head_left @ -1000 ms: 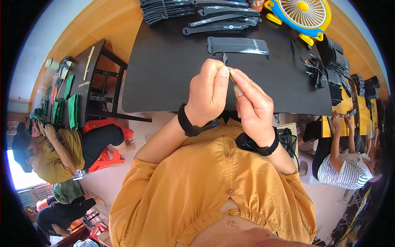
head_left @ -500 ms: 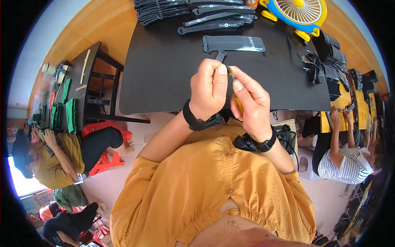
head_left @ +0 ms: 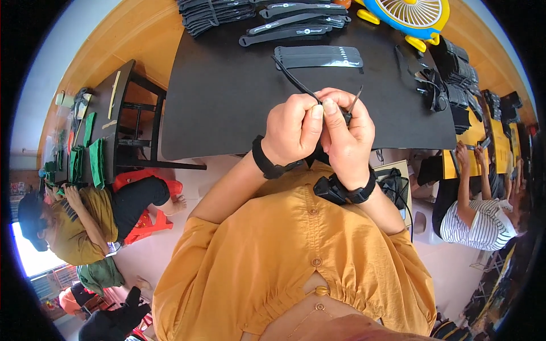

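Observation:
My left hand point(head_left: 293, 128) is closed, pinching a dark, narrow strap point(head_left: 293, 77) that arches up and left toward a flat grey set of straps point(head_left: 318, 57) lying on the black table point(head_left: 216, 96). My right hand point(head_left: 348, 136) is closed beside it, thumb and finger at the same strap. It also holds a slim tool point(head_left: 357, 94) with a thin tip pointing up; the rest of that tool is mostly hidden in my fingers.
Strap bundles point(head_left: 213, 14) and a yellow-blue fan point(head_left: 409, 14) line the far edge, black straps point(head_left: 432, 91) the right. A co-worker point(head_left: 79, 221) with green pieces point(head_left: 96, 162) is at the left, another point(head_left: 472, 221) at yellow tables point(head_left: 500, 148) on the right.
The strap now shows longer, arching up from my pinched fingers. The tool in my right hand has turned its tip upward, its yellow part now hidden. My hands have shifted slightly down and right.

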Motion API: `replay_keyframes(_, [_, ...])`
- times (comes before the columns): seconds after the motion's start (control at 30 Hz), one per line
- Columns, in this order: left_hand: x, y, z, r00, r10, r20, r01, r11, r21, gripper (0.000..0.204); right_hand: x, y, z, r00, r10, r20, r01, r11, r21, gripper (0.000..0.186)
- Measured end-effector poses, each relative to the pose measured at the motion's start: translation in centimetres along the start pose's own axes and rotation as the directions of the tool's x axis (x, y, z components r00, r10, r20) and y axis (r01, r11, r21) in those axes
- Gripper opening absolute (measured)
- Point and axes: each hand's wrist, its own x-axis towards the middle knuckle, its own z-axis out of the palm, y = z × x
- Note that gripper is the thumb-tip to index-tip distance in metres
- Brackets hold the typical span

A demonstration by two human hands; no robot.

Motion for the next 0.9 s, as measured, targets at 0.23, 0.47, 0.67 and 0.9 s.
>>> replay_keyframes(0.23, [1.0, 2.8, -0.6, 0.911, -0.370, 0.180, 0.403, 0.890, -0.211, 0.020, 0.7, 0.3, -0.4, 0.909, -0.417, 0.032, 0.390, 0.819, -0.420, 0.005])
replay_keyframes(0.47, [0.6, 1.8, -1.0, 0.947, -0.276, 0.165, 0.317, 0.889, -0.329, 0.019, 1.0, -0.3, -0.4, 0.856, -0.496, 0.143, 0.502, 0.735, -0.456, 0.004])
replay_keyframes(0.67, [-0.3, 0.7, -0.7, 0.982, -0.167, 0.086, 0.180, 0.967, -0.181, 0.015, 1.7, -1.2, -0.7, 0.969, -0.244, 0.027, 0.238, 0.910, -0.338, 0.008])
replay_keyframes(0.9, [1.4, 1.8, -1.4, 0.875, -0.407, 0.261, 0.456, 0.874, -0.165, 0.014, 3.0, -1.2, -2.0, 0.976, -0.177, 0.130, 0.217, 0.864, -0.455, 0.010])
